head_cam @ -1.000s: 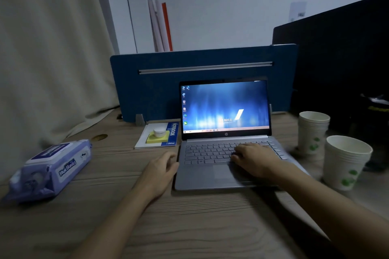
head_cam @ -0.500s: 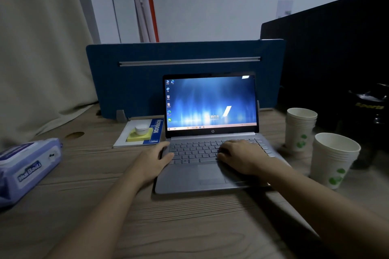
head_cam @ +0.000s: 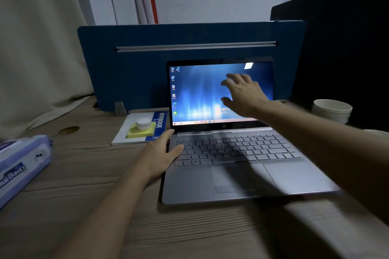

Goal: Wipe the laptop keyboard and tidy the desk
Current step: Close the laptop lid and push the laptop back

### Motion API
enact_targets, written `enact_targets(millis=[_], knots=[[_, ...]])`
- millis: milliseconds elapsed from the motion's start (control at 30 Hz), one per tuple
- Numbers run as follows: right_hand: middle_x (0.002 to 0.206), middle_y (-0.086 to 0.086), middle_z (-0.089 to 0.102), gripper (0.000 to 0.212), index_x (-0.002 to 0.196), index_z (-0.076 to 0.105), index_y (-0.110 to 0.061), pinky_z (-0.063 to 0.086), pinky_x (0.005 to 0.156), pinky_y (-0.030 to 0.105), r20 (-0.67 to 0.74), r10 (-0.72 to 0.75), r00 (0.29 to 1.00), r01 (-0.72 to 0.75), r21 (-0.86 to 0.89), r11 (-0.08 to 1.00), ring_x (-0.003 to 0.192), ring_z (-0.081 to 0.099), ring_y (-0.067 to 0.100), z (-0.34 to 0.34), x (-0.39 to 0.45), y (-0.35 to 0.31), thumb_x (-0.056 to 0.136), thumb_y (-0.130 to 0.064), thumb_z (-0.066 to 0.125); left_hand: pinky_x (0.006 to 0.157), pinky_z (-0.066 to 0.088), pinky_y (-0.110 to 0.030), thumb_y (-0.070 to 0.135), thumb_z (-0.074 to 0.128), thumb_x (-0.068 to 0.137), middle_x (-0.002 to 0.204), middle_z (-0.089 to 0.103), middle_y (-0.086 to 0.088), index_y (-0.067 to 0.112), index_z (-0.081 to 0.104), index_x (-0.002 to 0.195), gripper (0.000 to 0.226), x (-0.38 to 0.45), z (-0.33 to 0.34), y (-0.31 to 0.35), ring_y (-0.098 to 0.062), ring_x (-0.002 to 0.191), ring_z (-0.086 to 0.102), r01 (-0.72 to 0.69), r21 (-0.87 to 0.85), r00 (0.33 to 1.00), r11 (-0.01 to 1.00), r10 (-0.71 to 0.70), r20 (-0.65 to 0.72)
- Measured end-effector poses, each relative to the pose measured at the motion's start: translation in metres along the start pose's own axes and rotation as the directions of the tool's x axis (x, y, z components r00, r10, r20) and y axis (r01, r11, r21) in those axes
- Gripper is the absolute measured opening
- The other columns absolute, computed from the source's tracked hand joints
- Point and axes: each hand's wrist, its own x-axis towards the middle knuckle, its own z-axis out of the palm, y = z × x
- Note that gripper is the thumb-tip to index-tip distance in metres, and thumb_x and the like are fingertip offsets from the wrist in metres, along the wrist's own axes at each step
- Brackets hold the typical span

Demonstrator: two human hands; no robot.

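Note:
A silver laptop (head_cam: pixel 189 183) stands open in the middle of the wooden desk (head_cam: pixel 88 174), its blue screen lit. The keyboard (head_cam: pixel 235 149) is uncovered. My left hand (head_cam: pixel 162 153) rests on the laptop's left edge, thumb on the keyboard's left corner, fingers around the side. My right hand (head_cam: pixel 244 94) is raised in front of the screen, fingers spread, holding nothing; it is blurred. A pack of wet wipes (head_cam: pixel 21 166) lies at the desk's left edge.
A notebook (head_cam: pixel 147 126) with yellow sticky notes (head_cam: pixel 141 132) and a small white jar (head_cam: pixel 143 123) lies left of the laptop. Stacked paper cups (head_cam: pixel 331 110) stand at the right. A blue divider panel (head_cam: pixel 136 69) closes the back; a curtain hangs on the left.
My right hand lifted off the keyboard and rose in front of the screen. My left hand stayed at the laptop's left edge. The camera moved closer and shifted, so the right-hand cups slid toward the frame edge.

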Motion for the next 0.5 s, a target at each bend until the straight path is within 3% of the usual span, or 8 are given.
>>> enact_targets(millis=[133,233,367,500], knots=[[0.162,0.003,0.014,0.067,0.150,0.026,-0.023,0.026,0.109,0.052,-0.040,0.027,0.999,-0.028,-0.018,0.999,0.145,0.014,0.033,-0.009,0.038,0.011,0.092,-0.043,0.053,0.108,0.041,-0.047,0.060,0.055,0.088,0.151,0.045,0.002,0.038,0.026,0.149,0.071,-0.001,0.001,0.000,-0.016,0.133,0.046,0.005,-0.041,1.000,0.999,-0.005,0.017],[0.161,0.003,0.018,0.072,0.152,0.020,-0.024,0.019,0.112,0.053,-0.009,0.076,0.997,-0.077,-0.028,0.997,0.146,0.012,0.032,-0.017,0.062,0.018,0.092,-0.050,0.049,0.109,0.039,-0.045,0.059,0.056,0.088,0.153,0.042,0.003,0.037,0.026,0.150,0.072,-0.001,0.000,0.001,-0.015,0.135,0.044,0.005,-0.057,1.000,0.998,-0.004,0.017],[0.143,0.012,0.043,0.065,0.143,0.036,-0.020,0.020,0.112,0.051,-0.047,0.139,0.989,-0.139,0.012,0.990,0.133,0.036,0.035,-0.019,0.071,0.014,0.091,-0.057,0.043,0.112,0.036,-0.045,0.056,0.058,0.089,0.155,0.040,0.003,0.034,0.025,0.151,0.073,-0.001,0.001,0.002,-0.016,0.138,0.041,0.009,-0.083,1.000,0.997,-0.008,0.016],[0.131,0.012,0.048,0.064,0.135,0.042,-0.018,0.017,0.114,0.052,-0.183,0.133,0.974,-0.140,-0.026,0.990,0.125,0.040,0.036,-0.019,0.058,0.007,0.088,-0.061,0.044,0.115,0.033,-0.042,0.055,0.058,0.089,0.156,0.038,0.004,0.030,0.024,0.153,0.077,-0.001,0.000,0.003,-0.013,0.140,0.038,0.012,-0.129,1.000,0.992,-0.010,0.018]])
